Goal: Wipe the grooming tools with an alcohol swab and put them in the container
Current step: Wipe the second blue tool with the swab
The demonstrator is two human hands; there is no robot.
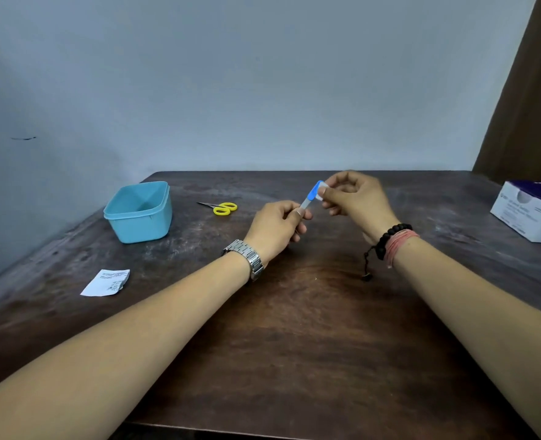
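On the dark wooden table (294,328) sit a light-blue square plastic container (139,214), yellow-handled scissors (223,208) and a torn white wrapper (106,282). Above it, the left hand (277,228) pinches a blue-tipped grooming tool (310,196); the right hand (354,198) pinches a white swab (322,188) around its tip

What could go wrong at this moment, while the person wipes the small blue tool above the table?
1. The left hand pinches the blue-handled tool only at its low end, so pressure from the swab in the right hand might make it slip and fall on the table.
2. The yellow-handled scissors lie unwiped near the blue container; they could get put in unwiped.
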